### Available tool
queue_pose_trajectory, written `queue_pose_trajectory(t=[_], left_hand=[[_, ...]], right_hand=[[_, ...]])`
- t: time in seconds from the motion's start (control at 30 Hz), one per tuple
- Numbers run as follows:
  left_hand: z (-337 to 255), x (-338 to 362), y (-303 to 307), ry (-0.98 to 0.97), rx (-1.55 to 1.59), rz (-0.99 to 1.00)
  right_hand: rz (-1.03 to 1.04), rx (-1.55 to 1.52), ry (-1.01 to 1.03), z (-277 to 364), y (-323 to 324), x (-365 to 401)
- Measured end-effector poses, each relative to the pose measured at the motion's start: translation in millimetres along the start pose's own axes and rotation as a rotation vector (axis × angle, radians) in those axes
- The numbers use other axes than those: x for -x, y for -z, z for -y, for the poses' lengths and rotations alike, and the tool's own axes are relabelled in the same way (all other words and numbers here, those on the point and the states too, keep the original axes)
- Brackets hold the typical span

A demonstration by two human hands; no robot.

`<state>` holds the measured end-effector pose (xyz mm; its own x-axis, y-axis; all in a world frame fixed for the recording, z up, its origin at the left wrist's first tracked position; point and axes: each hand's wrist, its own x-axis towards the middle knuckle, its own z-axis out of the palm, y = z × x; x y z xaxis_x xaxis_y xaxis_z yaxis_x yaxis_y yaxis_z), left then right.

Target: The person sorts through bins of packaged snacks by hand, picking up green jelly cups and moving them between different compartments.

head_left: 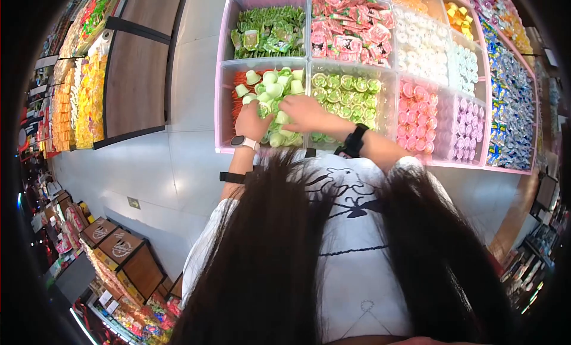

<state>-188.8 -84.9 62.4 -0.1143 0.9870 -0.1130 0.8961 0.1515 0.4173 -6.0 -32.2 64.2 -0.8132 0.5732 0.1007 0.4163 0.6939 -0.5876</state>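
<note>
Both of my hands are inside the front left compartment of a pink-edged display bin [351,61]. Loose green cups [275,86] are heaped there over red packets [239,79]. My left hand [252,123], with a pale watch at the wrist, is at the left of the pile, fingers pointing into the cups. On the right of the pile lies my right hand [302,113], its fingers bent over the green cups; a black band circles that wrist. Whether either hand grips a cup is hidden. In the neighbouring compartment, similar green cups [348,95] stand in rows.
Other compartments hold green packets [267,33], pink packets [351,27], white cups [421,45], pink cups [416,116] and purple cups [468,125]. A wooden-sided shelf [137,77] stands at the left. Brown boxes [122,247] are at the lower left.
</note>
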Motion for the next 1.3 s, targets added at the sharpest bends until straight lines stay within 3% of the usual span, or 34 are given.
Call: queue_pose_trajectory(t=[0.07, 0.2, 0.3, 0.4, 0.47, 0.53, 0.57, 0.63, 0.67, 0.73, 0.8, 0.9, 1.0, 1.03, 1.3], left_hand=[[-1.6, -1.1, 1.9, 0.012, -0.012, 0.014], [-5.9, -0.4, 6.6, 0.041, -0.069, 0.033], [-8.3, -4.4, 6.6, 0.024, -0.064, 0.066], [-13.5, -9.4, 4.7, 0.089, -0.114, 0.099], [-19.1, -11.1, 3.4, 0.080, -0.141, 0.039], [-34.0, -13.9, 12.0, 0.057, -0.160, -0.056], [-51.0, -14.6, 23.2, 0.090, -0.136, -0.053], [-77.8, -20.9, 31.3, -0.157, -0.081, -0.089], [-88.9, -23.0, 29.5, -0.277, -0.052, -0.106], [-116.5, -32.7, 11.4, -0.471, 0.232, 0.082], [-140.5, -42.2, -18.7, -0.647, 0.290, 0.175], [-155.6, -55.6, -76.9, -0.649, 0.137, 0.397], [-161.4, -68.1, -112.0, -0.772, -0.068, 0.390], [-163.0, -68.7, -115.5, -0.853, -0.100, 0.286], [-158.3, -70.5, -143.7, -0.690, -0.089, 0.375]], right_hand=[[0.160, 0.097, -0.033, 1.2, -10.0, -5.4], [0.160, 0.037, -0.120, -5.9, -19.2, -5.1], [-0.137, -0.286, -0.238, -5.6, -8.4, 6.6], [-0.373, -0.640, -0.596, -17.5, 12.3, 29.1], [-0.758, -1.021, -0.606, -55.2, -9.5, 53.7], [-0.677, -1.146, -1.071, -80.3, -4.0, 96.1], [-0.719, -1.199, -1.134, -89.6, -8.8, 114.0], [-0.798, -1.311, -1.259, -103.6, -27.7, 140.5], [-0.818, -1.328, -1.283, -105.9, -33.8, 144.9], [-0.856, -1.364, -1.328, -112.2, -44.4, 151.4], [-0.887, -1.437, -1.255, -117.9, -51.2, 153.7], [-0.913, -1.342, -1.254, -119.8, -52.3, 147.5], [-0.901, -1.311, -1.311, -134.1, -64.3, 147.5], [-0.932, -1.310, -1.266, -131.9, -62.1, 149.0], [-0.970, -1.250, -1.315, -130.8, -56.0, 144.2]])
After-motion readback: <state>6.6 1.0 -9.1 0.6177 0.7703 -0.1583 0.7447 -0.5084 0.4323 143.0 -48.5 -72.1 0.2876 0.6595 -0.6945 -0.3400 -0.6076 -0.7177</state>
